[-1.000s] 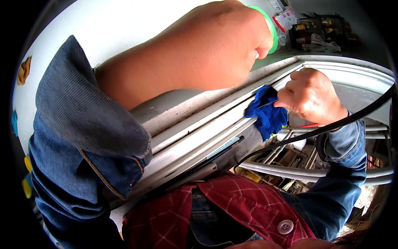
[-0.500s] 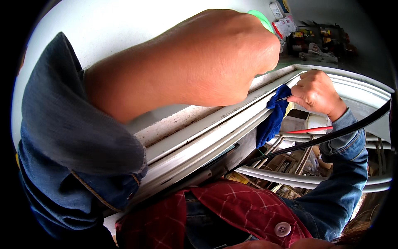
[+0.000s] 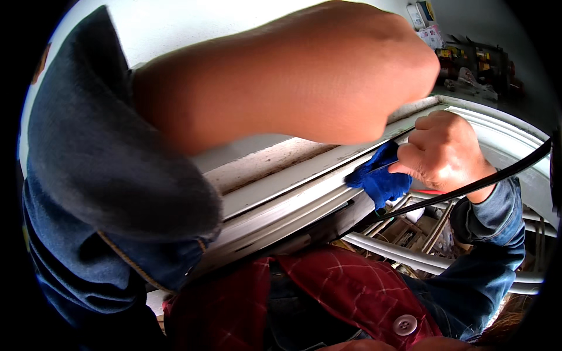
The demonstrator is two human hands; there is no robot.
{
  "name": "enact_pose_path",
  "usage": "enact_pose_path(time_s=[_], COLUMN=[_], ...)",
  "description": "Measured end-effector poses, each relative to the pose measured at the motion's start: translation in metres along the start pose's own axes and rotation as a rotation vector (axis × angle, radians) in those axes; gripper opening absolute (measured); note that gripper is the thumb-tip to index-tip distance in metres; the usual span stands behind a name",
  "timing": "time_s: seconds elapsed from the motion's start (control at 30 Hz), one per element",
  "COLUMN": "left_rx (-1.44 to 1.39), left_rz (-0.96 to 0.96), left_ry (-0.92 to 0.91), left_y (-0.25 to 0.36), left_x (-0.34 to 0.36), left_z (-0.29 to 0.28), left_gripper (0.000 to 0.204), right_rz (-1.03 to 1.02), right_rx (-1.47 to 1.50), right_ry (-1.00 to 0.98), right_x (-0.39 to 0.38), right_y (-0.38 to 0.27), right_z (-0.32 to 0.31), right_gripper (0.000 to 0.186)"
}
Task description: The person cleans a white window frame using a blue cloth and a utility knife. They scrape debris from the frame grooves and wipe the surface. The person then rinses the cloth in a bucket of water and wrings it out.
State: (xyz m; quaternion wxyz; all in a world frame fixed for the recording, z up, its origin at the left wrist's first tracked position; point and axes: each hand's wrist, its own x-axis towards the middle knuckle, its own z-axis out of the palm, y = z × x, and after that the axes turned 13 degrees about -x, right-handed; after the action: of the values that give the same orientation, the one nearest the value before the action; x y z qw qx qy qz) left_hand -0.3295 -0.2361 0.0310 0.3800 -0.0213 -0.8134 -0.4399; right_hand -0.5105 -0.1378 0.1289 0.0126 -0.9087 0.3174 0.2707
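Note:
My right hand (image 3: 445, 149) is closed round a thin metal tool (image 3: 379, 169) whose kind I cannot make out. Its slim shaft presses into a bunched blue cloth (image 3: 383, 182), which lies against the white window or door frame (image 3: 304, 196) with long grooves. My left hand (image 3: 404, 58) and bare forearm stretch across the upper part of the view, close to the camera. That hand is curled like a fist above the frame; its fingers, and anything in them, are hidden behind its back. Dark dirt marks the frame's ledge (image 3: 257, 167).
A black strap or cable (image 3: 468, 186) crosses in front of my right wrist. Below it are curved pale bars (image 3: 398, 248) with a cluttered rack behind. Bottles and plastic packets (image 3: 474, 67) stand at the far right, beside a white wall (image 3: 175, 29).
The blue cloth and tool have shifted left along the frame, the cloth now spread wider. My left hand has moved right and up in view, and the green round thing beside it is out of sight.

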Motion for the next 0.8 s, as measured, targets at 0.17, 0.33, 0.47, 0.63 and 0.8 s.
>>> enact_pose_path(time_s=[0.17, 0.33, 0.47, 0.63, 0.8], left_rx=[0.031, -0.002, 0.038, 0.046, 0.201], left_rz=[-0.036, -0.013, 0.000, -0.014, 0.087], left_ry=[-0.079, -0.080, -0.143, -0.196, -0.116], left_y=[0.005, -0.010, -0.011, 0.007, 0.023], left_x=[0.000, 0.006, 0.012, 0.029, 0.017], left_z=[-0.001, 0.010, -0.002, -0.025, -0.039], left_gripper=[0.002, 0.002, 0.006, 0.006, 0.006], right_rz=[0.014, 0.041, -0.033, 0.061, 0.042], right_rx=[-0.074, -0.020, 0.005, -0.041, 0.031], right_ry=[0.051, 0.053, 0.236, 0.268, 0.298], right_x=[0.011, 0.021, 0.052, 0.049, 0.065], right_y=[-0.017, -0.028, -0.039, -0.047, -0.056], right_z=[-0.002, -0.007, -0.002, -0.031, -0.030], right_gripper=[0.030, 0.025, 0.019, 0.023, 0.028])
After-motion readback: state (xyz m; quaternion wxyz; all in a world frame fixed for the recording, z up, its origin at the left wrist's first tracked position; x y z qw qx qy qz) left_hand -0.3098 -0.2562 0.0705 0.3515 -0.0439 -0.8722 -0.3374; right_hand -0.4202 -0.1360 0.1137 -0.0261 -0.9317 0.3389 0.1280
